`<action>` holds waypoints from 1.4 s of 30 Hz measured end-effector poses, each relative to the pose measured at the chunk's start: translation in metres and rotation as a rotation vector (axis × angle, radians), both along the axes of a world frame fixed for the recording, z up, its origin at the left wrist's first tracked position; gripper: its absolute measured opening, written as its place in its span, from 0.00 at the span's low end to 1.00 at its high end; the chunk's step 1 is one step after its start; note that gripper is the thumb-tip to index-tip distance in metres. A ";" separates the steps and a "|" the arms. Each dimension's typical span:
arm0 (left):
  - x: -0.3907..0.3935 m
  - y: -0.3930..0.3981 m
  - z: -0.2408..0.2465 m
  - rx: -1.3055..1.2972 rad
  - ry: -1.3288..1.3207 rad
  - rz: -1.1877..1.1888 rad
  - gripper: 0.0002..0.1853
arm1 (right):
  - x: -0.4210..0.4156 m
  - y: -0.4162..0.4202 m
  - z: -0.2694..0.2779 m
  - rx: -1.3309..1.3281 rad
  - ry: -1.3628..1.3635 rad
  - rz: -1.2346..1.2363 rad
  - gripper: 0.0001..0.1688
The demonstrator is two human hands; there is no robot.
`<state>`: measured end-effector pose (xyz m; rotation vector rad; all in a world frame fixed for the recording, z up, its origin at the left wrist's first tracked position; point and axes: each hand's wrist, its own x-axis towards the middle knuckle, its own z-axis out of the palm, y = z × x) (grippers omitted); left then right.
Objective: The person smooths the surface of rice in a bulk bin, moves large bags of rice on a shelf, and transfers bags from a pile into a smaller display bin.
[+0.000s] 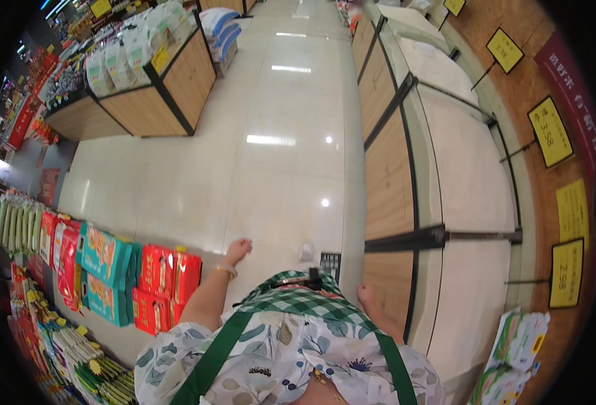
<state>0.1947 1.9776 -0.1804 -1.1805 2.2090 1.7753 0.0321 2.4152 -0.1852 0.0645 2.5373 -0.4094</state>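
Note:
My left hand (239, 250) hangs over the pale tile floor (191, 182), with a bracelet (227, 271) at its wrist. Its fingers look curled, and nothing shows in them. Nearest to it are stacked red packages (169, 273) at the left. My right hand (366, 294) is small and partly hidden at my side, beside the wood-panelled front (388, 276) of a display bin. No object can be seen in it. I wear a green checked apron (298, 304) over a floral shirt (287, 349).
Display bins with white-lined tops (472, 162) run along the right, with yellow price signs (551, 131) behind. White-and-green packs (515, 349) lie at lower right. Teal bags (105, 255) stand at left. A wooden display island (156, 109) and stacked sacks (222, 35) stand ahead, left of the aisle.

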 end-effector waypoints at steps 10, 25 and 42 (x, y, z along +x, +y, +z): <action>-0.043 -0.080 -0.012 0.192 -0.408 0.137 0.14 | -0.270 -0.133 -0.050 -0.153 -0.078 0.073 0.12; -0.467 -0.314 -0.033 -0.210 -0.140 -0.225 0.16 | -0.515 -0.326 0.032 -0.272 -0.300 -0.232 0.12; -0.794 -0.419 0.010 0.254 -0.277 0.196 0.14 | -0.917 -0.544 0.018 -0.557 -0.098 0.339 0.16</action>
